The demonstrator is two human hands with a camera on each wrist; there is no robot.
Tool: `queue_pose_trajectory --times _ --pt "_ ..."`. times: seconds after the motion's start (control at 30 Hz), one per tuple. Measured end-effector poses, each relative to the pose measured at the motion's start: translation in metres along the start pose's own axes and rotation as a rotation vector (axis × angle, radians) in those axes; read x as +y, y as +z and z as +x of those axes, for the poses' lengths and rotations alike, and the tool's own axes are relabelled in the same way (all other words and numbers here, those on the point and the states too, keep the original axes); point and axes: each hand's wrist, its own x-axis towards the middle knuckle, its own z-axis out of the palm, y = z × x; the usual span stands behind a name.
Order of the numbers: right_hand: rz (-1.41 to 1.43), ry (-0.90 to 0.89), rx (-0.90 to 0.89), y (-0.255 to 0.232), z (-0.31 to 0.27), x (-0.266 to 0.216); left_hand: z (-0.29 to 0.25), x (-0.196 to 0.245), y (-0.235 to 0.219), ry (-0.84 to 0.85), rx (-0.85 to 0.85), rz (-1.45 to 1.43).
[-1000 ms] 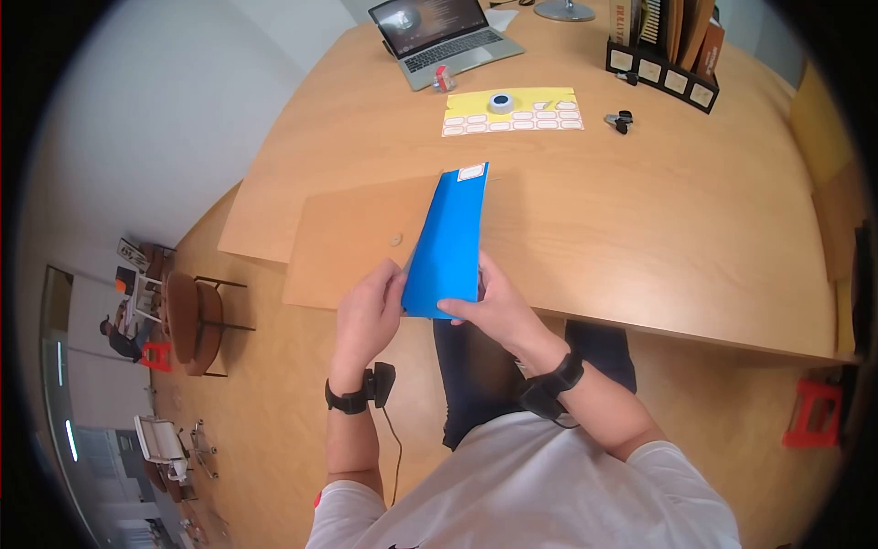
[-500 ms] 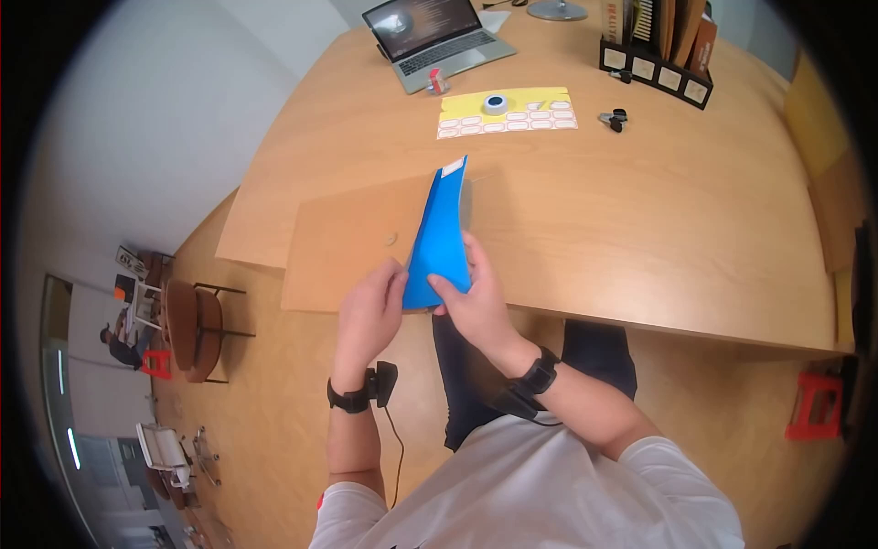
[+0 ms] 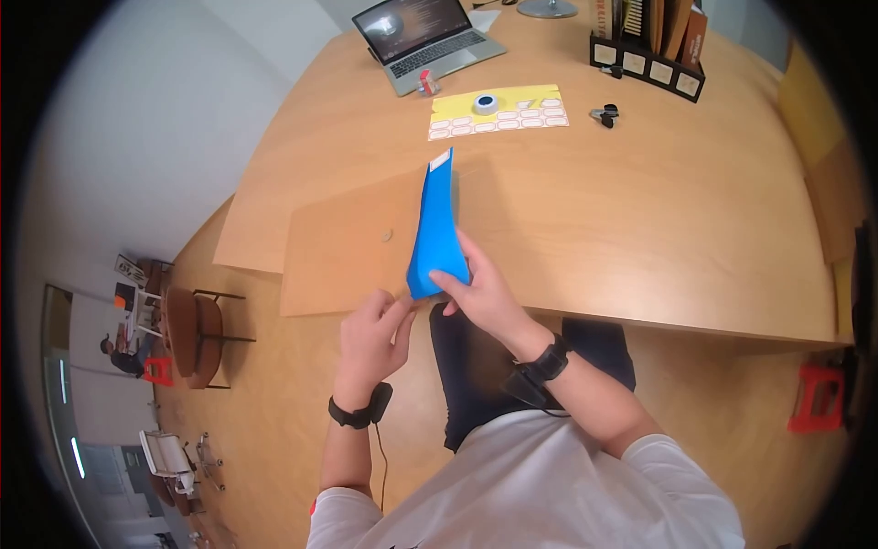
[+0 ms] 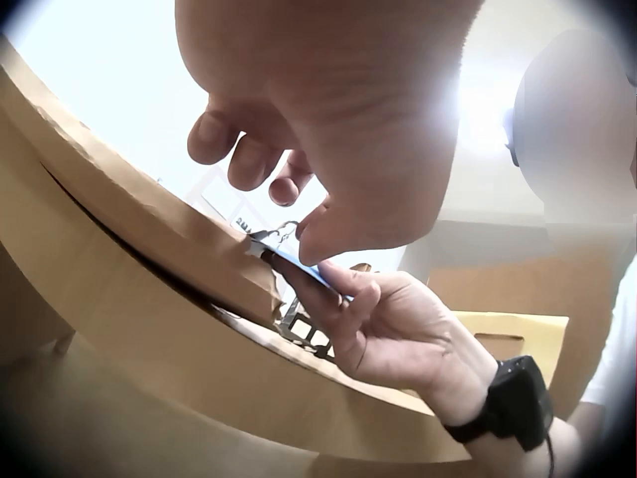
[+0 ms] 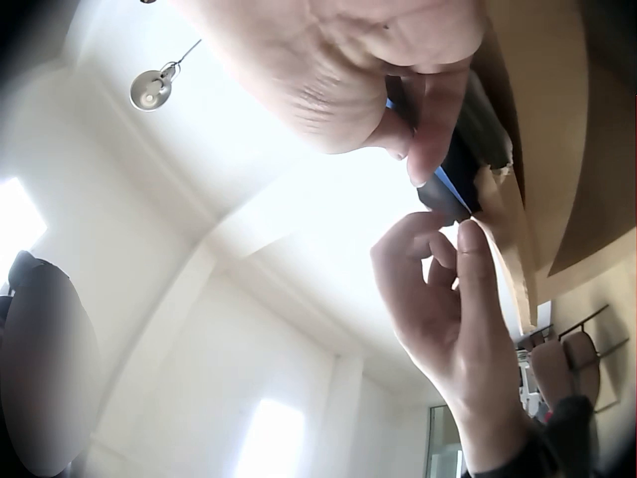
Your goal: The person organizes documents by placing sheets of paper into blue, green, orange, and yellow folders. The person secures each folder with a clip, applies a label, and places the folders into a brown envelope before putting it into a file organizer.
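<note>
A blue folder [image 3: 439,229] with a white label [image 3: 440,160] at its top end stands bowed along the right edge of a brown paper envelope [image 3: 343,247]. My right hand [image 3: 485,293] grips the folder's lower right side, thumb on its face and fingers behind. The left hand [image 3: 375,339] has thumb and forefinger close together at the envelope's near right corner, beside the folder's lower left corner. In the right wrist view the left thumb [image 5: 473,249] meets that edge; I cannot tell whether the pinch also takes in the folder.
Farther back on the desk [image 3: 622,220] lie a yellow label sheet [image 3: 498,114] with a white roll [image 3: 486,103] on it, a small red-and-clear item [image 3: 427,82], black clips [image 3: 604,115], a laptop [image 3: 430,46] and a black file rack [image 3: 645,64]. The envelope overhangs the desk's near edge.
The blue folder has swung left toward the envelope and bowed more, its right hand moving with it. My left hand has shifted down to the envelope's near corner.
</note>
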Motion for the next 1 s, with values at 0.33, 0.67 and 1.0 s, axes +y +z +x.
queue_pose_trajectory --times 0.33,0.67,1.0 --pt "-0.034 0.005 -0.045 -0.001 -0.001 0.001 -0.006 0.016 0.020 -0.012 -0.041 0.268" --pt "-0.171 0.017 0.116 0.005 0.001 0.015 0.001 0.008 0.037 -0.095 0.153 -0.004" --pt "-0.273 -0.027 0.171 -0.005 -0.001 0.025 0.001 -0.008 0.016 -0.308 0.068 -0.131"
